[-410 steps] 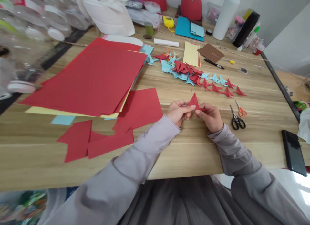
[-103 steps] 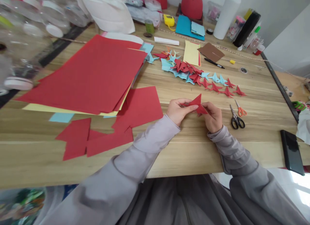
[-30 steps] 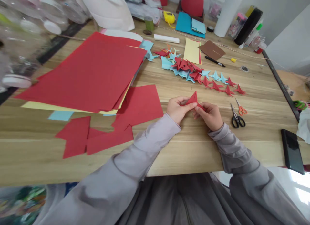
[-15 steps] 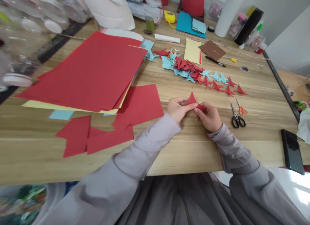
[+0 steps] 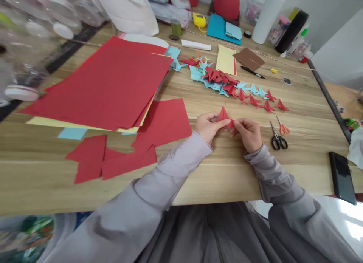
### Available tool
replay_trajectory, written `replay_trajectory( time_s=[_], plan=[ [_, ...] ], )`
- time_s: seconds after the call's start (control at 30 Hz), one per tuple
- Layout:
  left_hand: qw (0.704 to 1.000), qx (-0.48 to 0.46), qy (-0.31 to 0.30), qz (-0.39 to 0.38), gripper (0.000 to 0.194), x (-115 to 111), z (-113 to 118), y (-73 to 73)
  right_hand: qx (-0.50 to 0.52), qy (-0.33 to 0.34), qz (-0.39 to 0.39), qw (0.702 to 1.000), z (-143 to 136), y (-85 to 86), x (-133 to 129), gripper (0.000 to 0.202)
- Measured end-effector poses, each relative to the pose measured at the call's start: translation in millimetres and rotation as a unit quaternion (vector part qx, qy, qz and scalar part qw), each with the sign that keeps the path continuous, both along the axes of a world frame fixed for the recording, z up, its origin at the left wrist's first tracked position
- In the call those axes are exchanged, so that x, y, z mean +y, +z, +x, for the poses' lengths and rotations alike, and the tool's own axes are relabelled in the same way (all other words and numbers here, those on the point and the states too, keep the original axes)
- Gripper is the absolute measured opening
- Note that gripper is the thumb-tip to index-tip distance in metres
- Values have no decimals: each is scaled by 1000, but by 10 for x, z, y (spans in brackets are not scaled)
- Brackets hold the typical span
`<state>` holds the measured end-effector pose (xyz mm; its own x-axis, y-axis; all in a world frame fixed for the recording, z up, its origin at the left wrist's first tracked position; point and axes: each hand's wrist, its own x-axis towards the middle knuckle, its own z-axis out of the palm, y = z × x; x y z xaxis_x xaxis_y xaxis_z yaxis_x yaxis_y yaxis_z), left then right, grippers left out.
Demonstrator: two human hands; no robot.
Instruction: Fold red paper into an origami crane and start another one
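A small folded piece of red paper (image 5: 223, 114), pointed at the top, is held between both hands above the wooden table (image 5: 215, 176). My left hand (image 5: 207, 127) pinches it from the left, thumb across its front. At its lower right corner, my right hand (image 5: 247, 132) grips the paper between thumb and fingers. Beyond the hands lie folded red paper figures (image 5: 253, 101) and light blue ones (image 5: 253, 88), some in rows and others piled up. The lower folds of the held paper are partly hidden by the fingers.
Large red sheets (image 5: 113, 85) are stacked at left, with cut red pieces (image 5: 129, 164) nearer the front edge. Black scissors (image 5: 279, 141) and orange scissors (image 5: 284, 130) lie right of my right hand. A phone (image 5: 342, 178) rests at the right front edge.
The folded paper has shifted slightly left and turned a little. My right hand's fingertips have come to its lower right corner, and the flap sticking out rightward no longer shows.
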<state>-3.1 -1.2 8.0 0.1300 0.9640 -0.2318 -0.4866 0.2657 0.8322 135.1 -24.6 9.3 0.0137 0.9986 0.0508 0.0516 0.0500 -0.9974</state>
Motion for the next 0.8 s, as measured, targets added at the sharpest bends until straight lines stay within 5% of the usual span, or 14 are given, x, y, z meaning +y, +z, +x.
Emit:
replay_trajectory(
  time_s=[0.4, 0.8],
  plan=[
    [999, 17, -20, 26, 44, 13, -11, -30, 62, -39, 5, 997, 10, -42, 33, 37],
    [1000, -8, -3, -3, 48, 23, -15, -2, 42, 10, 31, 999, 4, -44, 10, 32]
  ],
)
